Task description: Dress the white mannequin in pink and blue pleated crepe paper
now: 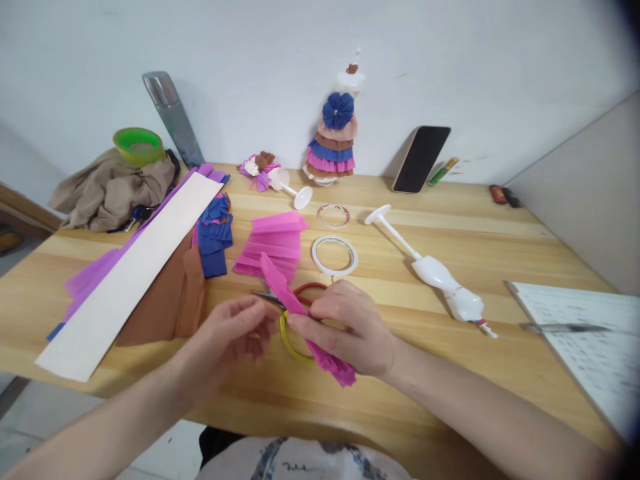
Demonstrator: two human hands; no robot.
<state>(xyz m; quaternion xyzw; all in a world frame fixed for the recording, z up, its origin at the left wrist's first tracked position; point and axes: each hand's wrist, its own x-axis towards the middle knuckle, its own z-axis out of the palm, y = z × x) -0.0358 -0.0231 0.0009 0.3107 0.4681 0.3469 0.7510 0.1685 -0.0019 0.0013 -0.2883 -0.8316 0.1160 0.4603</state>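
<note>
My right hand point(350, 327) pinches a strip of bright pink crepe paper point(280, 283) between thumb and fingers; its gathered lower end hangs out below the palm. To the left, my left hand point(245, 327) is slightly blurred, fingers loosely curled and apart, with nothing visible in it. Under the strip lie scissors point(286, 340) with yellow and red handles, partly covered by the paper and my right hand. Just beyond, a pleated pink crepe piece point(273, 243) rests on the table. A roll of white tape point(316, 257) sits to its right.
A dressed doll form point(337, 143) stands by the wall; a bare white one point(445, 280) lies right. A white card strip point(135, 273) covers brown crepe paper point(160, 307). Also present: a phone point(423, 160), a flask point(175, 120), a whiteboard point(575, 360) and a green bowl-like ring point(137, 157) on cloth.
</note>
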